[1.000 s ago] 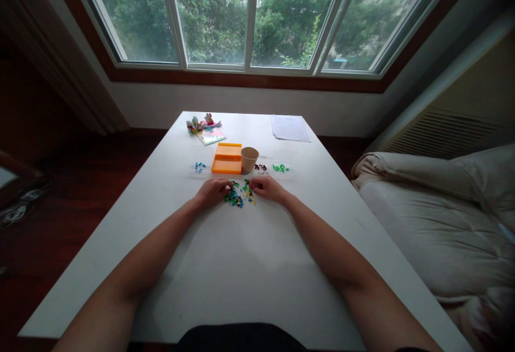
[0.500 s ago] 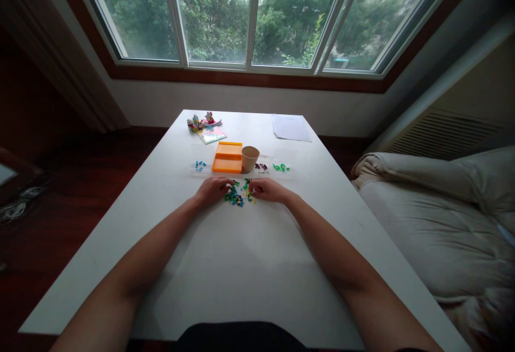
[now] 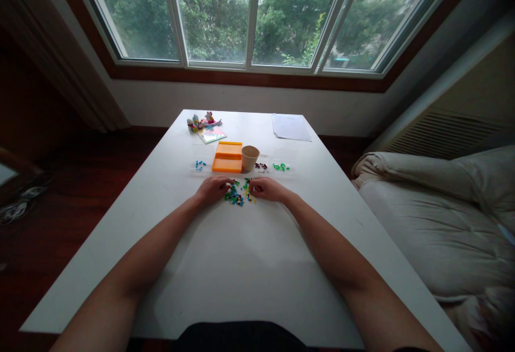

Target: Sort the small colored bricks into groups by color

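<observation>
From the mixed pile (image 3: 234, 196), you have bare tabletop (image 3: 241, 266) at six o'clock. Obstacles stand beyond: blue pieces (image 3: 200, 165) at ten, orange tray (image 3: 227, 165) at eleven, cup (image 3: 250, 160) near one, green pieces (image 3: 280, 167) at two.

Two hands (image 3: 267, 188), one mixed pile (image 3: 234, 197), three one-colour clusters (image 3: 280, 167), one tray (image 3: 227, 165), one cup (image 3: 250, 160)

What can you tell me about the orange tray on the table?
The orange tray looks like smooth plastic, roughly rectangular, with a raised ridge across it dividing it into two sections. It lies on the white table, beyond the hands, open side up. The paper-brown cup stands right against its right side. No hand touches it.
</observation>
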Demonstrator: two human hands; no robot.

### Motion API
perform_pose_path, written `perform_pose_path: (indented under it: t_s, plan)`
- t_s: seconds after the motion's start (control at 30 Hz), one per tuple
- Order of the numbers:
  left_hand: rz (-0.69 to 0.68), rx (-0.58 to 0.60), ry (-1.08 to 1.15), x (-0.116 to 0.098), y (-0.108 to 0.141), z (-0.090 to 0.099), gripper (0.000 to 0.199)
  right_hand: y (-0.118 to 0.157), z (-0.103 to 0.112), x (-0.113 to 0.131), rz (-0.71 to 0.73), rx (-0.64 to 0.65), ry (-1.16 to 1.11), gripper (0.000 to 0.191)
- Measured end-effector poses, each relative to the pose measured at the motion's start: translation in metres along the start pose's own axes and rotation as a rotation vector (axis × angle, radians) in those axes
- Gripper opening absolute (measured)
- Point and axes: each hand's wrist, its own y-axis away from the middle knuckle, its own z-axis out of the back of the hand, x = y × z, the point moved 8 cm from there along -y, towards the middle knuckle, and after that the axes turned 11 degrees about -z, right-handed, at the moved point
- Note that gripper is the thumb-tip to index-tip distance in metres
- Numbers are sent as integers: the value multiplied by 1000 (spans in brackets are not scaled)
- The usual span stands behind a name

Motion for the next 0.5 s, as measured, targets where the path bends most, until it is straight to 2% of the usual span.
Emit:
perform_pose_path:
  t_s: [0.3,0.4,0.5]
  plan:
    - [7,3,-1,1,1,0,24,-3,2,-4,-22,-93,27,10]
    - [4,7,11,1,1,0,24,-4,1,-7,-35,-120,-39,12]
    - [-2,1,21,0,0,0,23,-3,7,-16,-88,-224,-154,16]
